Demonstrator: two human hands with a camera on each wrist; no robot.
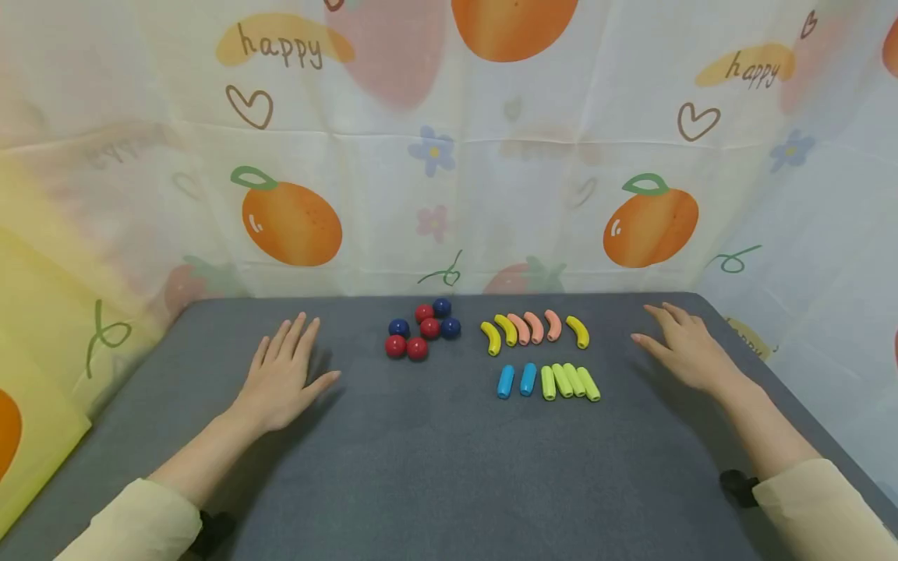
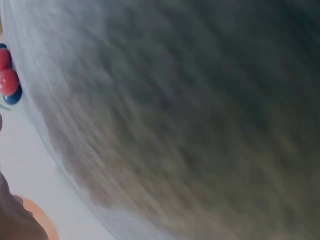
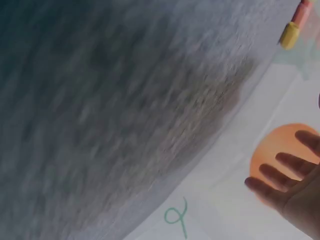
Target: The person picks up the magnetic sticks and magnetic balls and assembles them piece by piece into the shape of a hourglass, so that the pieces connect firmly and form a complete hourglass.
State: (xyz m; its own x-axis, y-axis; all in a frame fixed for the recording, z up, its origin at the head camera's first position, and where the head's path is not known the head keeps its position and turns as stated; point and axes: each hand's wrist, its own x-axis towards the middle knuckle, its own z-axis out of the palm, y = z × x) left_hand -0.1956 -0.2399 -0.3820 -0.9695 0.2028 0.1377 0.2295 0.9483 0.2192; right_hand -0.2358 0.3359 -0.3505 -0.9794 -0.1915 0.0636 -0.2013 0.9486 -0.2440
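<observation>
In the head view my left hand (image 1: 284, 382) hovers over the left of the table, fingers straight and thumb spread, holding nothing. To its right lies a cluster of several red balls (image 1: 417, 348) and three dark blue balls (image 1: 450, 327). My right hand (image 1: 684, 351) is held above the table's right side, fingers extended and apart from everything. Left of it are three yellow curved pieces like small bananas (image 1: 578, 332) and three pink curved pieces (image 1: 534, 327). In front of those lie two blue cylinders (image 1: 528, 379) and several lime-green cylinders (image 1: 563, 380). The right wrist view shows spread fingers (image 3: 277, 172).
A dark grey table (image 1: 421, 475) carries all the pieces. Behind it hangs a white curtain (image 1: 491, 195) printed with fruit, hearts and flowers, which continues along the right side. Yellowish cloth (image 1: 42, 312) hangs at the left.
</observation>
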